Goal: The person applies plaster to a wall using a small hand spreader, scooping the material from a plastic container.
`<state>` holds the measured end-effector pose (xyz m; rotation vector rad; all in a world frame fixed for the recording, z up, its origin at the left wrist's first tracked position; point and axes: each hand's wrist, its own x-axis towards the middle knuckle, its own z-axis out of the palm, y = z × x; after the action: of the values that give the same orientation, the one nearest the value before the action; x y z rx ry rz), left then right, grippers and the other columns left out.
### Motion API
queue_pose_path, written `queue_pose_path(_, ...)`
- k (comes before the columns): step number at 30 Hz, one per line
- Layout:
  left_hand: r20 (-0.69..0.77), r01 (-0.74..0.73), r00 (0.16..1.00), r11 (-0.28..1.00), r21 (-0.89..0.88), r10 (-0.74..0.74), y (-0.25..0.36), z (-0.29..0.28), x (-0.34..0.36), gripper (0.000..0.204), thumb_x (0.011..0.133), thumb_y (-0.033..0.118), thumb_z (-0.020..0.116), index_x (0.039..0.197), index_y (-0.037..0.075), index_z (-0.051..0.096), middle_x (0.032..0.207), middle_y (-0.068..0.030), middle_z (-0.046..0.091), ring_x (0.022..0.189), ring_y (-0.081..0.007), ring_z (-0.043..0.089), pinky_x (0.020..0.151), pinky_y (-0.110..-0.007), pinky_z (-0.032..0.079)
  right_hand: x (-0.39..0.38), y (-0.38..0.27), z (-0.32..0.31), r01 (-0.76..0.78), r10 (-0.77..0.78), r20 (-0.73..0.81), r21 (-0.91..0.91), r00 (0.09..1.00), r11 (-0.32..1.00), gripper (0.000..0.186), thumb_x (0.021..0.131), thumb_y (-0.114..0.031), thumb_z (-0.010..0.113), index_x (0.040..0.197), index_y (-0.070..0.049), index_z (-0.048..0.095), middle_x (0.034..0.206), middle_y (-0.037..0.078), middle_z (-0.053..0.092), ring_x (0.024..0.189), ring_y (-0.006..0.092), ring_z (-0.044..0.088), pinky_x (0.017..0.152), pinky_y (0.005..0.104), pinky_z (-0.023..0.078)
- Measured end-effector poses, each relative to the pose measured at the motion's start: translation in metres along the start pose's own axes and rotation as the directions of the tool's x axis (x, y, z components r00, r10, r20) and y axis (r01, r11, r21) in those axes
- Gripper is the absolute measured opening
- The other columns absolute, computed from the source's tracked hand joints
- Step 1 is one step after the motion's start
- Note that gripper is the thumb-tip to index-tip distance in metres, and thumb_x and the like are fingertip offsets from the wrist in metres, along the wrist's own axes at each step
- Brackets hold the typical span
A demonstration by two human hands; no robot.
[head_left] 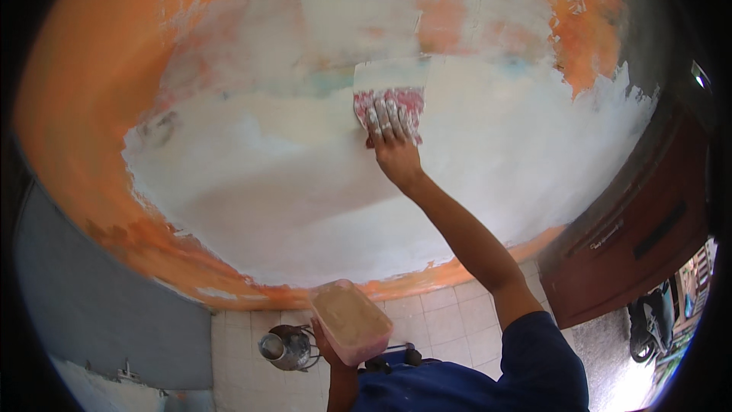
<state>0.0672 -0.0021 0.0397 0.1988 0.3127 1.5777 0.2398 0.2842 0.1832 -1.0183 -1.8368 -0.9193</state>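
My right hand (393,133) is spread over a wide putty spreader (390,99), red with white smears, and presses it flat to the wall. White paste coats the fingers. Around the spreader lies a broad white patch of filler (290,183) over the orange wall (91,107). Low and near my body, my left hand (328,347) grips the side of a pinkish plastic tub (374,347). Pale, creamy filler (347,317) fills the tub; part of that hand is hidden behind it.
Below, a metal container (284,347) stands in a stand on the white tiled floor (457,320). A grey wall (114,282) bounds the left side. At right are a dark red door (633,236) and, beyond it, a motorcycle (648,324) outdoors.
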Motion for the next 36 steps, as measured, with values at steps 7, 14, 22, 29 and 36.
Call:
queue_pose_path(7,-0.037,0.028,0.999,0.999,0.035,-0.026,0.007,-0.027,0.003,0.058,0.096,0.054,0.032,0.138,0.014,0.038,0.133,-0.0092,0.046,0.121,-0.0288,0.046,0.100,-0.048,0.040,-0.121,-0.046,0.028,-0.131,0.097,0.306,0.093,0.947,0.987,0.054,0.083,-0.012,0.059,0.132,0.006,0.043,0.138,0.026,0.041,0.131,0.0386,0.036,0.109,0.0489,0.029)
queue_pose_path(14,-0.041,-0.076,0.994,0.915,0.396,0.100,0.015,-0.052,-0.002,0.061,0.095,0.055,0.034,0.138,0.012,0.038,0.136,-0.0111,0.045,0.121,-0.0302,0.047,0.102,-0.046,0.039,-0.170,-0.069,-0.014,-0.465,0.193,0.739,0.180,0.646,0.867,0.061,0.070,0.002,0.057,0.126,-0.021,0.058,0.104,0.002,0.068,0.100,0.0214,0.063,0.088,0.0378,0.048)
queue_pose_path(22,0.089,0.068,0.994,0.997,-0.025,-0.066,0.021,-0.021,-0.001,0.061,0.095,0.054,0.031,0.140,0.012,0.035,0.137,-0.0129,0.044,0.123,-0.0342,0.045,0.103,-0.050,0.038,0.059,0.047,-0.098,-0.167,0.158,-0.254,-0.012,0.954,0.986,0.053,0.069,0.002,0.062,0.122,-0.002,0.055,0.123,0.016,0.058,0.117,0.0326,0.053,0.099,0.0425,0.042)
queue_pose_path(29,-0.051,-0.056,0.997,0.998,0.033,0.058,0.020,-0.049,0.003,0.061,0.096,0.054,0.033,0.139,0.012,0.037,0.135,-0.0129,0.045,0.121,-0.0326,0.047,0.101,-0.049,0.039,-0.019,0.037,-0.048,-0.137,0.139,-0.122,0.027,0.983,0.990,0.062,0.062,0.009,0.063,0.122,-0.004,0.058,0.126,0.016,0.057,0.119,0.0323,0.053,0.099,0.0417,0.043)
queue_pose_path(36,-0.015,-0.034,0.999,0.998,0.062,0.035,0.027,-0.015,-0.002,0.056,0.097,0.052,0.032,0.137,0.014,0.039,0.132,-0.0091,0.047,0.118,-0.0283,0.049,0.098,-0.046,0.042,-0.101,-0.005,-0.035,-0.135,0.130,0.044,0.136,0.991,0.981,0.065,0.067,0.005,0.060,0.130,-0.007,0.051,0.130,0.017,0.052,0.125,0.0330,0.047,0.103,0.0484,0.038)
